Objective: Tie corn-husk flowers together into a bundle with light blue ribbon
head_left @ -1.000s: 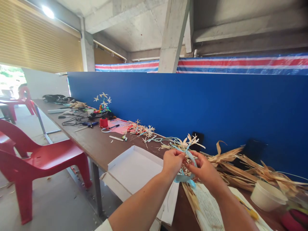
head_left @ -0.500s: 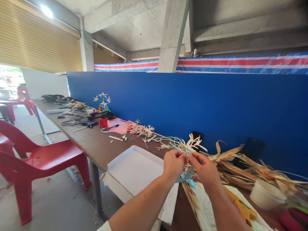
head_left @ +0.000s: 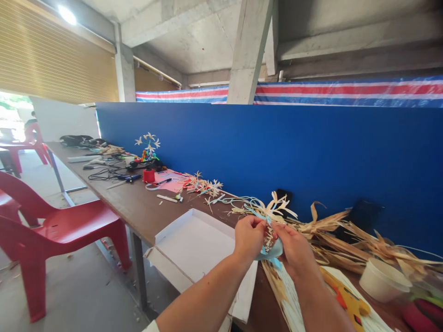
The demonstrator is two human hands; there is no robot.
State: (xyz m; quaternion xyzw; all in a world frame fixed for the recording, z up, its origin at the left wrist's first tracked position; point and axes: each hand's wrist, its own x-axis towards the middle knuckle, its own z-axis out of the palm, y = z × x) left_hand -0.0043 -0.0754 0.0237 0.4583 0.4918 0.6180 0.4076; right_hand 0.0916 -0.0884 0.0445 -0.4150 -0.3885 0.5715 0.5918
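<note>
A handmade flower [head_left: 275, 206] with cream, pointed petals stands just above my fingertips. My left hand [head_left: 249, 235] pinches it at the base of the bloom, thumb and forefinger closed. Close beside it, my right hand [head_left: 294, 244] is closed too, its thumb and fingertips at a light blue strip [head_left: 276, 251]. The strip hangs in a loop below and between the hands. Small pale curled bits [head_left: 268, 237] show in the gap between the hands. The exact contact at the fingertips is partly hidden.
A white box lid [head_left: 197, 244] lies left of my arms. To the right are dried husks [head_left: 335, 230], a yellow glue gun [head_left: 346, 297] and a white tub [head_left: 385, 279]. More cream flowers [head_left: 209, 186] lie along the blue partition [head_left: 277, 143]. A red chair [head_left: 72, 226] stands left.
My right fingers have drawn slightly down and right, away from the left fingertips. The blue strip's loop and the pale bits show more between the hands. My left hand has barely moved.
</note>
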